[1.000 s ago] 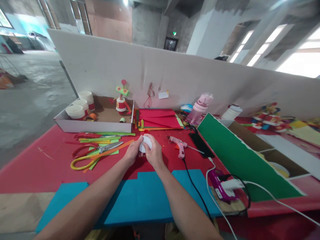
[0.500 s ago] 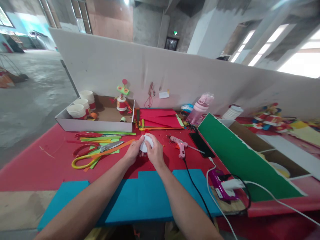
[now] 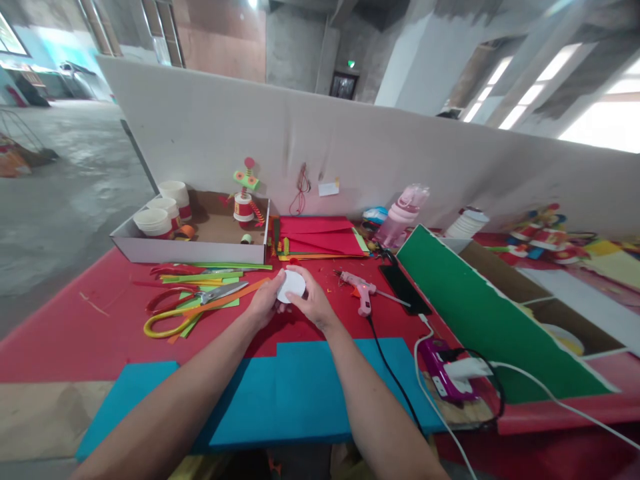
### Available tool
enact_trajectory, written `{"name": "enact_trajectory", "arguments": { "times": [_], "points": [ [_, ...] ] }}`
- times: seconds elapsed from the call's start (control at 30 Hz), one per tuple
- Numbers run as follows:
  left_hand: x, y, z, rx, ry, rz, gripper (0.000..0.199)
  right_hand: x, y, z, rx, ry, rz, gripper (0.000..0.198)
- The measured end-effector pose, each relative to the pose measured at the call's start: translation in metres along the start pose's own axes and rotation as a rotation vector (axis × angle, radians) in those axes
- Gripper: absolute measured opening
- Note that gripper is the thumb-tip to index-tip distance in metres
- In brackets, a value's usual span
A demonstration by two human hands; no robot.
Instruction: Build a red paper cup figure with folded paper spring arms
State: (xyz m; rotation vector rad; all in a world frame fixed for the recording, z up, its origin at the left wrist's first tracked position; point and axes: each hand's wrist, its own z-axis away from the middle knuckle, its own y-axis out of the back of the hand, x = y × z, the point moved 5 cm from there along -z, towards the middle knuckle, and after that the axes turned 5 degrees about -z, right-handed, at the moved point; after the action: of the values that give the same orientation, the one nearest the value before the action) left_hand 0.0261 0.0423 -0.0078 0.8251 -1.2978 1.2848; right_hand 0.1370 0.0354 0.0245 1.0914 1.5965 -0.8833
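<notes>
Between my two hands is a white round piece (image 3: 291,286) with a flat face turned up toward me; what lies beneath that face is hidden by my fingers. My left hand (image 3: 267,301) is closed on its left edge. From the right, my right hand (image 3: 314,299) grips it, the thumb by the lower rim. Both hands are above the red tabletop. Left of them lie yellow-handled scissors (image 3: 167,320), red-handled scissors (image 3: 165,300) and an orange paper strip (image 3: 225,303). To the right rests a pink glue gun (image 3: 364,293).
A shallow box (image 3: 195,252) at the back left holds paper cups (image 3: 173,192) and a paper-cup figure (image 3: 243,208). Red paper sheets (image 3: 320,235) lie behind my hands. At right are a phone (image 3: 404,290), a green board (image 3: 480,327), a purple power strip (image 3: 445,373) and cords.
My right hand has shifted its grip, its thumb moving down to the lower rim. More of the white round face shows now.
</notes>
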Motion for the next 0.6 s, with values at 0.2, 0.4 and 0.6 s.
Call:
{"name": "enact_trajectory", "arguments": {
  "times": [0.2, 0.4, 0.6],
  "points": [
    [-0.001, -0.003, 0.000, -0.009, -0.043, -0.041, 0.060, -0.001, -0.002, 0.002, 0.100, 0.030, 0.128, 0.042],
    [0.000, -0.004, 0.000, -0.013, -0.078, -0.084, 0.061, -0.013, -0.003, 0.008, 0.252, 0.171, 0.447, 0.037],
    [0.001, -0.006, 0.001, -0.018, -0.075, -0.107, 0.063, -0.013, -0.004, 0.009, 0.331, 0.163, 0.467, 0.033]
  ]
}}
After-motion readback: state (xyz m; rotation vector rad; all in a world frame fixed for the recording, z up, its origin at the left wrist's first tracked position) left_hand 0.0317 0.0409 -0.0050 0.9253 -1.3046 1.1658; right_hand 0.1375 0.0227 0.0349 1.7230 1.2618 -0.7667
